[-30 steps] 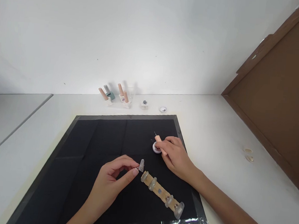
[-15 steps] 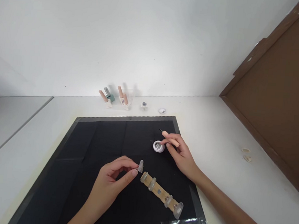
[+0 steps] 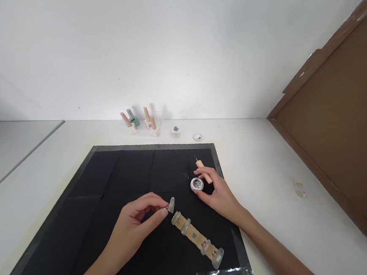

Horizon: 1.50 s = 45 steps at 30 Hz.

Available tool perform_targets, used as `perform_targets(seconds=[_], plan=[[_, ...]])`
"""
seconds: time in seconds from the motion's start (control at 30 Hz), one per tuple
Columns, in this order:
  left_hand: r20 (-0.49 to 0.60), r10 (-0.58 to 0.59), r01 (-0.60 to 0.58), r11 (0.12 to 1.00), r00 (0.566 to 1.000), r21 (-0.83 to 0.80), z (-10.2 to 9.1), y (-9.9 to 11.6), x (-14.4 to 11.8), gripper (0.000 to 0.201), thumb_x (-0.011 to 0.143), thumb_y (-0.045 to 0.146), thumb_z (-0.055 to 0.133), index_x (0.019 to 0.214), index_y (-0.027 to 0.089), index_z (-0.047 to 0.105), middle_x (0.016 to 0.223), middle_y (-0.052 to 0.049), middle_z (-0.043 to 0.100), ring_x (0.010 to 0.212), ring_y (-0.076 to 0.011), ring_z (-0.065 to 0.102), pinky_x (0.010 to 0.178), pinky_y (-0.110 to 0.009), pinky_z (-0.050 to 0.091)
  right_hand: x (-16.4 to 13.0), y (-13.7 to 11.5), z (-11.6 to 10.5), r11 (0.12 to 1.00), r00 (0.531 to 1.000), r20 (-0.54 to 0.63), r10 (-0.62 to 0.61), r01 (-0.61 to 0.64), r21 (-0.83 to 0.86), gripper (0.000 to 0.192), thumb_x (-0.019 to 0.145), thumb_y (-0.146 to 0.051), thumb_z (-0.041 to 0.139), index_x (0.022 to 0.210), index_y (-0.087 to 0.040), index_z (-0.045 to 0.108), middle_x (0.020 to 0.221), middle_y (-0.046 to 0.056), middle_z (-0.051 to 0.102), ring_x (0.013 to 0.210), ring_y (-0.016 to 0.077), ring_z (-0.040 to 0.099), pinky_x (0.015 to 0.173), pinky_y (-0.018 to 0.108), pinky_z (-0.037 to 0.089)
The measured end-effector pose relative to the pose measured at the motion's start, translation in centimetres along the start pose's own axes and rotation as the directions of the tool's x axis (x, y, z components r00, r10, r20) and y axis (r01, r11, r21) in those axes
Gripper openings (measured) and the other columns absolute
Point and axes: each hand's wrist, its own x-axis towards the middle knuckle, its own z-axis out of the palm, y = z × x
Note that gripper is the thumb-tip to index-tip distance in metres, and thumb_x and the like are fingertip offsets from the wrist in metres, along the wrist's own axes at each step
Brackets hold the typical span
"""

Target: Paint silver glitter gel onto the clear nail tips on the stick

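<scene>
Pinching a small clear plastic nail tip (image 3: pixel 171 204) between thumb and forefinger, your left hand (image 3: pixel 139 221) hovers over the black square mat (image 3: pixel 119 179) that lies on the white bench (image 3: pixel 263 169). Fingers (image 3: pixel 164 212) narrow, closed on the tip's small stem; the tip stands upright just beside the near end of the tan wooden strip (image 3: pixel 194 236). That strip lies slanted on the mat and carries several more clear nail tips; its far end is near the mat's taped corner.

Your right hand (image 3: pixel 219 193) rests on the mat's right part. It grips a slim peach-handled tool with a thin metal point (image 3: pixel 202 168), point aimed away from you, handle held between thumb and fingers. The thumb also touches the small round white pot of silvery bits (image 3: pixel 196 184), which sits open on the mat just left of the hand. Both hands apart, the pot between them and slightly farther off.

At the back edge of the bench, against the white wall, stands a row of small nail polish bottles with peach caps (image 3: pixel 140 121), then a tiny dark-topped jar (image 3: pixel 175 130) and a small round lid (image 3: pixel 198 136). Brown cardboard panel (image 3: pixel 341 107) leans on the right; two pale round caps (image 3: pixel 300 189) lie on the bench near it.
</scene>
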Motion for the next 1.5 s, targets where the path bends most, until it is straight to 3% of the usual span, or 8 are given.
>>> perform_targets(seconds=[0.13, 0.23, 0.3, 0.4, 0.5, 0.6, 1.3, 1.5], plan=[[-0.002, -0.004, 0.004, 1.000, 1.000, 0.005, 0.0, 0.0, 0.0, 0.008, 0.076, 0.017, 0.067, 0.075, 0.023, 0.073, 0.072, 0.000, 0.066, 0.067, -0.0121, 0.058, 0.060, -0.019, 0.045, -0.7, -1.0, -1.1, 0.997, 0.990, 0.137, -0.014, 0.025, -0.078, 0.040, 0.075, -0.026, 0.069, 0.112, -0.029, 0.052, 0.110, 0.004, 0.061, 0.099, 0.0248, 0.059, 0.086, 0.041, 0.047], [-0.004, -0.003, 0.003, 1.000, 1.000, 0.009, 0.0, 0.0, -0.1, 0.009, 0.076, 0.018, 0.067, 0.075, 0.023, 0.073, 0.073, 0.000, 0.066, 0.067, -0.0122, 0.059, 0.060, -0.019, 0.045, -1.0, -1.4, -2.1, 1.000, 1.000, 0.020, -0.021, 0.020, 0.018, 0.020, 0.088, -0.027, 0.053, 0.109, -0.028, 0.055, 0.096, 0.003, 0.065, 0.092, 0.0214, 0.062, 0.081, 0.036, 0.049], [0.001, -0.006, 0.006, 1.000, 1.000, 0.011, 0.0, 0.0, -0.1, 0.009, 0.077, 0.018, 0.066, 0.076, 0.023, 0.073, 0.073, 0.000, 0.066, 0.068, -0.0124, 0.059, 0.061, -0.019, 0.046, -1.0, -1.6, -2.7, 0.994, 0.996, -0.086, -0.015, 0.024, 0.107, 0.019, 0.094, -0.027, 0.045, 0.108, -0.026, 0.057, 0.087, 0.002, 0.066, 0.082, 0.0184, 0.064, 0.079, 0.035, 0.049], [0.003, -0.014, 0.014, 1.000, 1.000, 0.014, 0.0, 0.0, 0.0, 0.009, 0.077, 0.018, 0.066, 0.076, 0.023, 0.073, 0.073, -0.001, 0.066, 0.068, -0.0130, 0.059, 0.061, -0.019, 0.046, -1.0, -1.7, -3.3, 0.987, 0.994, -0.109, -0.004, 0.022, 0.160, 0.018, 0.093, -0.033, 0.048, 0.095, -0.026, 0.065, 0.095, 0.003, 0.068, 0.061, 0.0135, 0.060, 0.070, 0.034, 0.050], [-0.004, -0.025, 0.025, 0.999, 1.000, 0.023, 0.1, 0.0, 0.0, 0.008, 0.077, 0.019, 0.066, 0.074, 0.022, 0.073, 0.073, -0.002, 0.066, 0.068, -0.0138, 0.060, 0.061, -0.020, 0.047, -1.1, -1.8, -3.4, 0.996, 0.996, -0.072, -0.043, 0.048, 0.073, 0.017, 0.090, -0.035, 0.054, 0.084, -0.026, 0.067, 0.098, 0.002, 0.070, 0.070, 0.0166, 0.060, 0.073, 0.036, 0.048], [-0.010, -0.035, 0.035, 0.999, 0.999, 0.032, 0.2, -0.1, 0.0, 0.007, 0.076, 0.020, 0.066, 0.075, 0.021, 0.073, 0.073, -0.002, 0.067, 0.068, -0.0141, 0.060, 0.061, -0.021, 0.047, -1.2, -1.8, -3.1, 0.995, 0.994, -0.055, -0.091, 0.090, -0.034, 0.013, 0.091, -0.032, 0.054, 0.092, -0.027, 0.066, 0.090, 0.002, 0.070, 0.082, 0.0202, 0.058, 0.079, 0.038, 0.045], [-0.030, -0.047, 0.046, 0.999, 0.998, -0.014, 0.0, 0.1, -0.3, 0.007, 0.077, 0.018, 0.066, 0.076, 0.022, 0.073, 0.075, -0.001, 0.066, 0.070, -0.0130, 0.060, 0.063, -0.019, 0.047, -1.2, -2.1, -2.2, 0.891, 0.943, 0.104, -0.317, 0.334, -0.308, 0.023, 0.081, -0.007, 0.052, 0.095, -0.024, 0.057, 0.081, 0.001, 0.066, 0.077, 0.0207, 0.051, 0.071, 0.037, 0.042], [-0.033, -0.050, 0.051, 0.999, 0.998, 0.007, -0.1, 0.0, -0.2, 0.006, 0.076, 0.019, 0.067, 0.076, 0.021, 0.073, 0.075, -0.002, 0.067, 0.070, -0.0142, 0.060, 0.063, -0.021, 0.048, -1.2, -2.2, -2.2, 0.886, 0.942, 0.120, -0.313, 0.335, -0.319, 0.024, 0.080, -0.005, 0.050, 0.093, -0.025, 0.055, 0.080, 0.002, 0.064, 0.079, 0.0215, 0.051, 0.072, 0.037, 0.042]])
